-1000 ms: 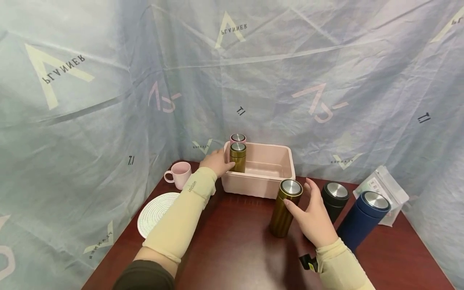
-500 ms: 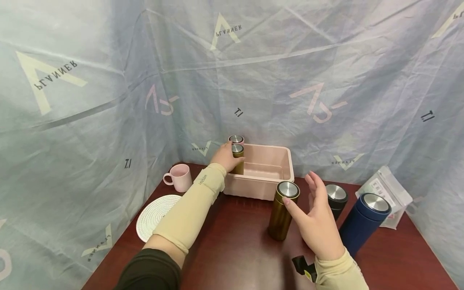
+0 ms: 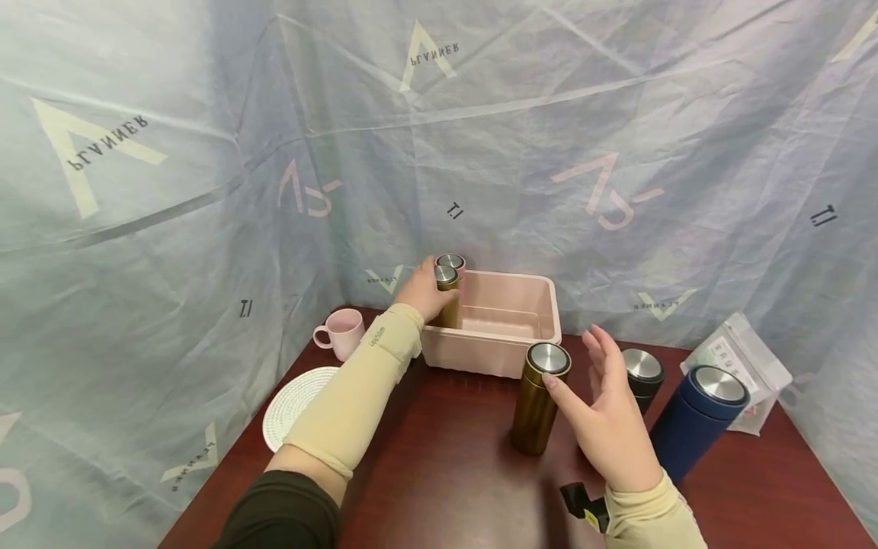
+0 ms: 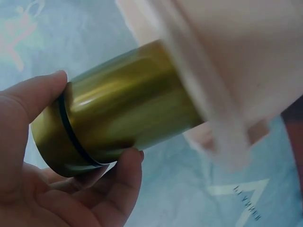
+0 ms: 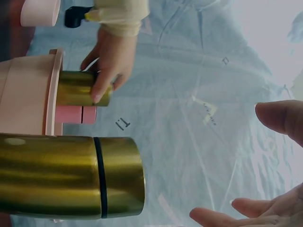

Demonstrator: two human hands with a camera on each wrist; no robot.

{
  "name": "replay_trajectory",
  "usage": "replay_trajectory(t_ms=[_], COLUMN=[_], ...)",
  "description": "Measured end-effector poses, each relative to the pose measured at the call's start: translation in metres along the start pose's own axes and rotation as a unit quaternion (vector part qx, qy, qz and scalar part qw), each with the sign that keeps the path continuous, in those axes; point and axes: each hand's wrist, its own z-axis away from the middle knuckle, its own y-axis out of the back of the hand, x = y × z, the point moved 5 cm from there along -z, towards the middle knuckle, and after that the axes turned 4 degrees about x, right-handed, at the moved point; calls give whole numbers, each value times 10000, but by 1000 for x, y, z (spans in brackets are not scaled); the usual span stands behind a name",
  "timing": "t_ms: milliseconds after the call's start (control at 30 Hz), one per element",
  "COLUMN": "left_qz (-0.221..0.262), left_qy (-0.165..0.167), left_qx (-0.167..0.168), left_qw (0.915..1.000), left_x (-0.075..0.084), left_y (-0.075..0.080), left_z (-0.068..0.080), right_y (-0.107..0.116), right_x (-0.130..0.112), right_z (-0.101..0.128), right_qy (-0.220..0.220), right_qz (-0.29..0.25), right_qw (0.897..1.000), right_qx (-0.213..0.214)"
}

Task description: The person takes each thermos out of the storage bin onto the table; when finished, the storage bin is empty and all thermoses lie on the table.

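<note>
At the back of the table, my left hand (image 3: 420,293) grips the upper part of a gold thermos (image 4: 128,104), thumb on one side and fingers curled on the other. That thermos stands at the left end of a pink bin (image 3: 487,352), its base hidden behind the wall. Directly behind it is a pink thermos (image 5: 69,114). A second gold thermos (image 3: 537,412) stands upright on the table. My right hand (image 3: 613,427) is beside it with fingers spread; the right wrist view shows a gap between them.
Right of my right hand stand a black thermos (image 3: 643,374) and a blue thermos (image 3: 700,419), with a white pouch (image 3: 744,366) behind them. A pink mug (image 3: 345,332) and a white woven mat (image 3: 291,404) lie left. A grey printed curtain (image 3: 494,152) encloses the table.
My left hand has shifted up and further round the gold thermos in the bin, which has tilted or moved slightly. My right hand has drawn a little away from the standing gold thermos.
</note>
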Motion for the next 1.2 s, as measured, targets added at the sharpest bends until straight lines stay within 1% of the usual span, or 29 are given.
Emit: replay_trajectory(t_ms=[133,300,467,567,733,867,967,1033,1100,1200], left_qz=[210,437,600,636,715,696,647,632,653,703], left_qy=[20,62,-173,-282,-517,-745,-895,-973,-1024,-1093], left_qx=[135,351,592,712,895,987,904,769,594,352], left_qw=[9997,9984,9963,9950,9921,9899,9898,9903,9908,9909], left_x=[3,11,25,35,51,62,66,67,66,64], left_y=[18,45,71,86,112,128,132,130,125,112], left_z=[4,13,23,33,53,71,84,93,99,104], right_y=[1,4,9,9,9,8,7,6,5,4], right_x=[5,6,3,3,5,6,6,5,4,3], right_z=[1,4,6,7,6,4,4,3,2,1], right_qy=[31,159,298,293,274,277,290,312,341,390], right_qz=[133,209,97,56,74,97,103,71,36,-5], right_qw=[9999,9996,9995,9995,9996,9996,9995,9995,9994,9992], right_qx=[-87,-77,38,73,77,34,2,7,24,77])
